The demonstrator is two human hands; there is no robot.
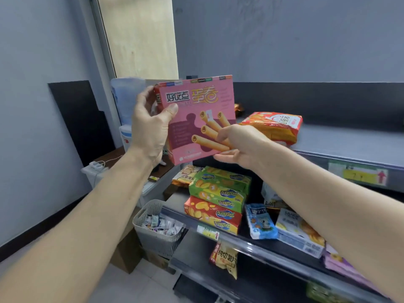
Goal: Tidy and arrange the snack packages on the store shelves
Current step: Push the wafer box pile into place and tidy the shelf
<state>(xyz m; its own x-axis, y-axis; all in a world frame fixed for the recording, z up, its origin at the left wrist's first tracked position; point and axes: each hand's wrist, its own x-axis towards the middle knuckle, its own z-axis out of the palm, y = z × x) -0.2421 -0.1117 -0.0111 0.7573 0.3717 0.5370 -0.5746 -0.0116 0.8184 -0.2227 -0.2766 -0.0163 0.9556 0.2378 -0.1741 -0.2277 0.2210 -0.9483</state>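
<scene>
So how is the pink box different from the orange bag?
The pink box is flat, stiff and held upright in both hands: left hand, right hand. The orange bag is soft, crinkly and lies on the top shelf, untouched. Both are snack packages.

Egg roll box (196, 119) sitting between both hands, left hand (150, 125) at its left edge, right hand (238, 143) at lower right corner. Behind right hand, snack bag (275, 125) lying on top shelf (349, 141). Below box, three biscuit boxes (216, 200) stacking on middle shelf (258, 243). Basket (153, 226) standing left of shelves.
</scene>
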